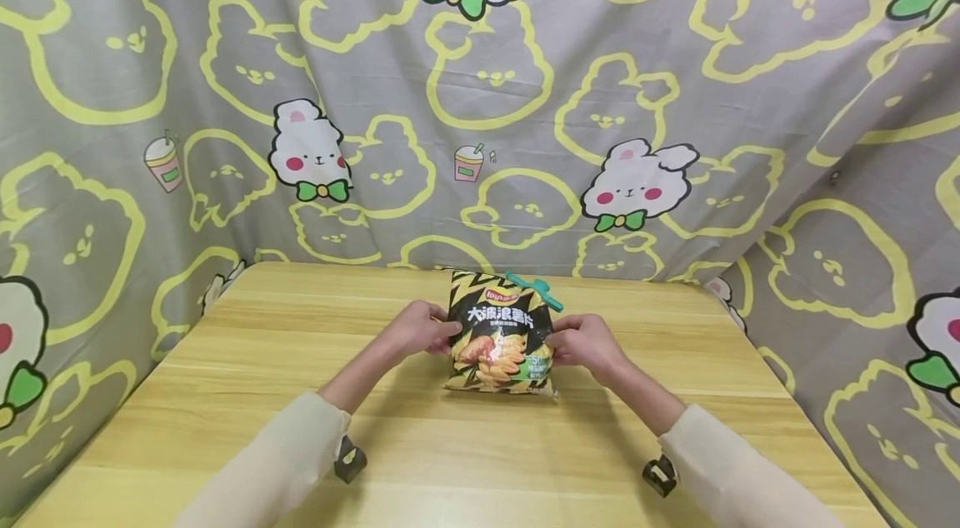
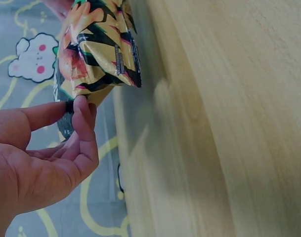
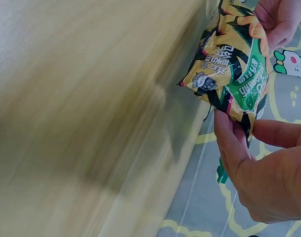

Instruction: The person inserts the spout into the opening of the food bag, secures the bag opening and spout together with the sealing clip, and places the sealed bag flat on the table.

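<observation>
A yellow-and-black chip bag [image 1: 498, 334] lies in the middle of the wooden table [image 1: 262, 395], its top sealed with a teal clip [image 1: 534, 290]. My left hand [image 1: 422, 329] pinches the bag's left edge; the left wrist view shows thumb and forefinger [image 2: 81, 111] closed on the bag [image 2: 96, 49]. On the other side my right hand [image 1: 585, 342] pinches the right edge, and the right wrist view shows its thumb and fingers [image 3: 229, 136] on the bag [image 3: 229, 74], with the clip [image 3: 222, 174] peeking below.
A grey cloth with yellow bear outlines and white rabbits [image 1: 637, 178] hangs behind and around the table. Small black camera mounts [image 1: 348, 459] sit under both sleeves. Bare wood lies on either side of the bag.
</observation>
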The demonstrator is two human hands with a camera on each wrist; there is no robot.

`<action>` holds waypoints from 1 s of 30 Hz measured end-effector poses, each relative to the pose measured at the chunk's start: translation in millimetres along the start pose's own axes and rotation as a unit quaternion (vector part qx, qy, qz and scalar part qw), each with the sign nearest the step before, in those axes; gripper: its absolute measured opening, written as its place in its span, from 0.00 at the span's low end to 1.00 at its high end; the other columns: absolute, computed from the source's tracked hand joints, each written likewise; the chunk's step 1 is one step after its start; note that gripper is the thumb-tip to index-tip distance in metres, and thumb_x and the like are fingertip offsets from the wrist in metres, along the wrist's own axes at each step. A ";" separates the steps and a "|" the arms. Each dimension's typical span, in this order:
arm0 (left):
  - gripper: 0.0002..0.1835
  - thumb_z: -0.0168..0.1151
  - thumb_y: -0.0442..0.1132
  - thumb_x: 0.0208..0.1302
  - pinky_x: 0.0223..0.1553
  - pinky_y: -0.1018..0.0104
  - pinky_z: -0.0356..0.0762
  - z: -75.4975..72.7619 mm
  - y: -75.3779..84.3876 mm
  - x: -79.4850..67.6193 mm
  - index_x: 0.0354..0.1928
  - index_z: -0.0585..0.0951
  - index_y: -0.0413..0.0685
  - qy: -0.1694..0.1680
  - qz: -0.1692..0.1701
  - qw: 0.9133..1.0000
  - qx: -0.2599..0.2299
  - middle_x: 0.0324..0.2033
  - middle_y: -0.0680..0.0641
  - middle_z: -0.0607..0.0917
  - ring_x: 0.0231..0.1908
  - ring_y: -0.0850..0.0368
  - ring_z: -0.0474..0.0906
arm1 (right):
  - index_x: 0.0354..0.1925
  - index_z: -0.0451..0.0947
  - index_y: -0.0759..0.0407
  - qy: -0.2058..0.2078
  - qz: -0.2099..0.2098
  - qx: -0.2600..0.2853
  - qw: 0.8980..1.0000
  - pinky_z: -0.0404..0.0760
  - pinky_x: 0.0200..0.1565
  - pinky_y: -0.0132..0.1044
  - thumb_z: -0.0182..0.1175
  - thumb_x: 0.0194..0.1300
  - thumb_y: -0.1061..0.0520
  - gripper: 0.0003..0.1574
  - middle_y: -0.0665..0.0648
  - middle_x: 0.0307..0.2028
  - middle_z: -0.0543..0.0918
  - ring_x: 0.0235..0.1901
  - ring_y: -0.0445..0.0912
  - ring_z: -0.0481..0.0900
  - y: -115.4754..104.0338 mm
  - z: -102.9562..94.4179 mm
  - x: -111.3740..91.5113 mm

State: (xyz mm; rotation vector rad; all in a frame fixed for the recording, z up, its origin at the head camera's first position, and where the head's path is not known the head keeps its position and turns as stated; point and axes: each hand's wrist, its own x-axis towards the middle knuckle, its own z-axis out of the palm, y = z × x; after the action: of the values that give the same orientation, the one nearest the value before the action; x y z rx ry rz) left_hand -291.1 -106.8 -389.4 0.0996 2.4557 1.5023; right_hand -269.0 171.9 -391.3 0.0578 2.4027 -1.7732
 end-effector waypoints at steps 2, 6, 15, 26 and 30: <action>0.21 0.64 0.36 0.70 0.41 0.56 0.88 0.9 -2.1 1.3 0.58 0.77 0.27 0.000 -0.003 1.000 -0.005 0.29 0.39 0.87 0.28 0.47 0.88 | 0.54 0.75 0.80 -0.006 0.003 -0.002 1.000 0.89 0.43 0.47 0.60 0.63 0.68 0.23 0.68 0.38 0.86 0.29 0.47 0.85 0.7 -0.2 -0.2; 0.23 0.64 0.36 0.70 0.40 0.57 0.88 2.4 -5.0 3.3 0.60 0.76 0.26 -0.001 -0.011 1.000 -0.007 0.30 0.39 0.87 0.27 0.49 0.88 | 0.56 0.74 0.80 -0.016 0.004 -0.007 1.000 0.89 0.43 0.49 0.60 0.63 0.68 0.24 0.68 0.39 0.86 0.30 0.48 0.85 2.5 -0.9 0.1; 0.23 0.63 0.39 0.71 0.40 0.56 0.88 5.3 -10.1 7.2 0.59 0.77 0.27 0.000 -0.005 1.000 0.006 0.29 0.41 0.87 0.27 0.51 0.87 | 0.57 0.75 0.79 -0.020 0.005 -0.024 1.000 0.89 0.42 0.47 0.60 0.63 0.67 0.25 0.68 0.40 0.85 0.32 0.48 0.85 6.4 -2.8 6.0; 0.20 0.61 0.38 0.72 0.39 0.58 0.88 8.1 -16.1 9.0 0.56 0.79 0.27 0.010 -0.003 1.000 0.001 0.32 0.41 0.88 0.26 0.55 0.86 | 0.62 0.71 0.79 -0.027 0.020 -0.013 0.999 0.88 0.46 0.47 0.59 0.63 0.68 0.30 0.68 0.42 0.85 0.33 0.49 0.85 14.2 -3.7 12.6; 0.18 0.61 0.38 0.71 0.39 0.58 0.88 9.6 -16.8 10.0 0.54 0.80 0.29 0.013 0.002 1.000 0.012 0.30 0.41 0.88 0.26 0.55 0.87 | 0.63 0.71 0.78 -0.029 0.022 -0.005 0.999 0.88 0.46 0.48 0.59 0.62 0.68 0.31 0.66 0.40 0.84 0.32 0.49 0.84 16.8 -4.0 14.9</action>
State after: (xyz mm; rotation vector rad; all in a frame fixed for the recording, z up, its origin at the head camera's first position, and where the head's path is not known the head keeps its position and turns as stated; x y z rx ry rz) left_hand -297.0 -104.4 -410.2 0.0885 2.4964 1.4844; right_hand -282.1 179.9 -408.3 0.0580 2.3506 -1.7201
